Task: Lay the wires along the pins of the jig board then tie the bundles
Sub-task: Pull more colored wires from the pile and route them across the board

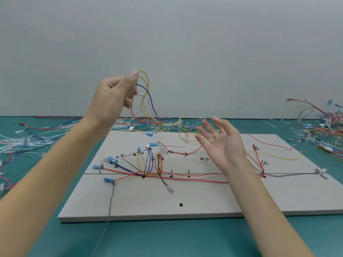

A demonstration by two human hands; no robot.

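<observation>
The left hand (pixel 116 91) is raised above the far edge of the jig board (pixel 185 197), pinching a loop of yellow, blue, red and white wires (pixel 146 97) between thumb and fingertips; just how many strands it holds is hard to make out. These wires trail down to a tangle at the board's back edge. The right hand (pixel 225 143) hovers over the board with fingers spread wide, palm up, holding nothing, and hides part of the red wire (pixel 185 179) laid along the pins (pixel 171 172). Handwritten marks on the board are too small to read. Loose wire piles (pixel 326 127) on the green surface (pixel 185 238) are cut off at both sides.
</observation>
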